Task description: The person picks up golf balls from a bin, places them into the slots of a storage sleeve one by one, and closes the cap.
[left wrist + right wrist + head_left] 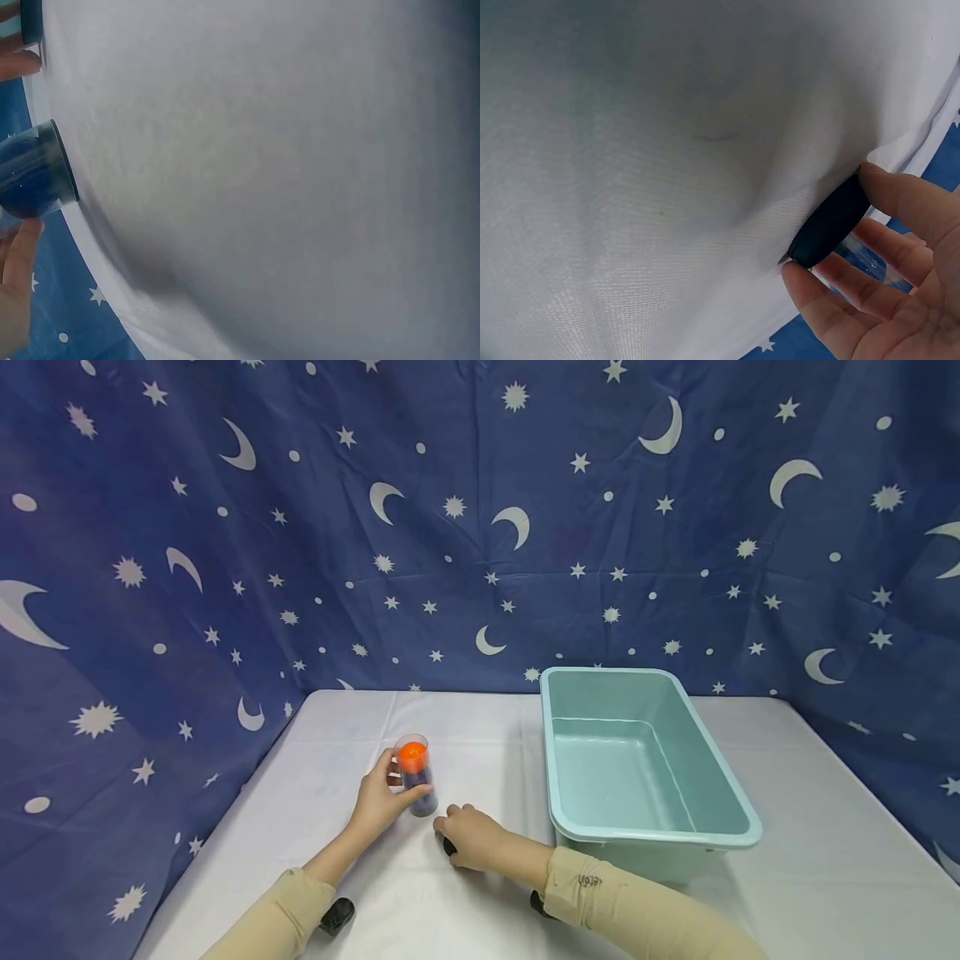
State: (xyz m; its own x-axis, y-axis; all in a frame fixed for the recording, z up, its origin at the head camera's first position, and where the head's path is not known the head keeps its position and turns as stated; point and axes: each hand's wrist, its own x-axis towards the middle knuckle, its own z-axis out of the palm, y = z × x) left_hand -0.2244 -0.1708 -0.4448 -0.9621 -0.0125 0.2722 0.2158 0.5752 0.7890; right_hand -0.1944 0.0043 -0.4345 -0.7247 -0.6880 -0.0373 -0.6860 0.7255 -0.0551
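In the head view my left hand grips a clear cylindrical container, thumb on the near side and fingers behind. An orange ball sits at its top, above dark blue contents. The left wrist view catches only the lower part of this container, with its dark base rim. Just to the right, my right hand pinches a round black disc, like a lid, low over the white cloth. In the right wrist view the disc is seen edge-on between thumb and fingertips.
A pale green plastic tub stands to the right of both hands, with nothing visible inside. White cloth covers the table. A blue curtain with moons and stars hangs behind and at the sides. Black wrist devices show at the sleeves.
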